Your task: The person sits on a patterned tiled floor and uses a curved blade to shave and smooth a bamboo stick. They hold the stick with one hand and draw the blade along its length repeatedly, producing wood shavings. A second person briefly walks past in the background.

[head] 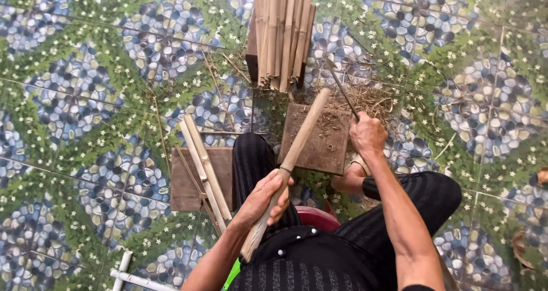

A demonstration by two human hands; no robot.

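My left hand (264,198) grips a long bamboo stick (301,139) near its lower part. The stick slants up and to the right, and its far end rests over a brown wooden board (319,148) on the floor. My right hand (368,133) is closed on the handle of a knife (341,88) whose thin blade points up and to the left, beside the stick's far end. Dry shavings (371,99) lie around the board.
A bundle of split bamboo strips (282,31) lies at the top centre. Two or three cut strips (205,171) rest on another brown board (191,179) at my left. White pipe pieces (128,274) lie at bottom left. The floor is patterned tile.
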